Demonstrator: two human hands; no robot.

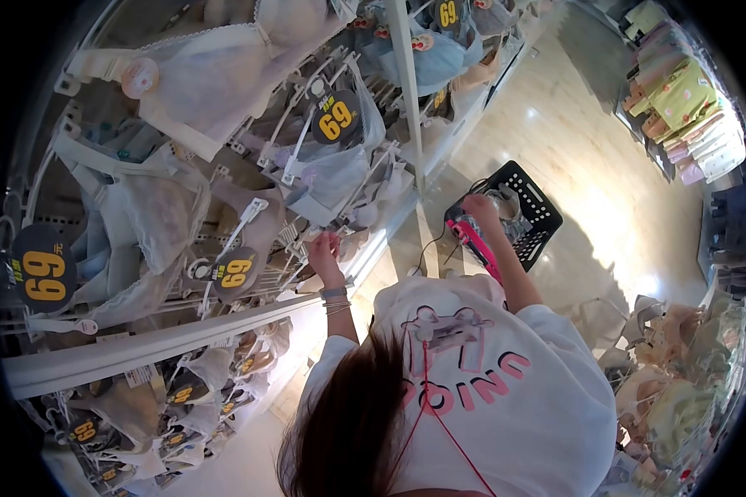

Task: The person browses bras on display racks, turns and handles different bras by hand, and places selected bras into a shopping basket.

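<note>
My left hand (326,253) curls narrow beside the bras (331,178) on the rack (141,352), any pinch unclear; thin fabric wants a light touch. My right hand (483,211) is at the basket (545,217), its grip unclear.

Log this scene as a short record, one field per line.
Setting: shop aisle, pale floor
Left hand: fingers curled at the bra rack, contact unclear
Right hand: at the black basket, near its pink handle, grip unclear
Basket contents: grayish items, partly hidden
Price tags: dark, round, yellow "69"
</note>
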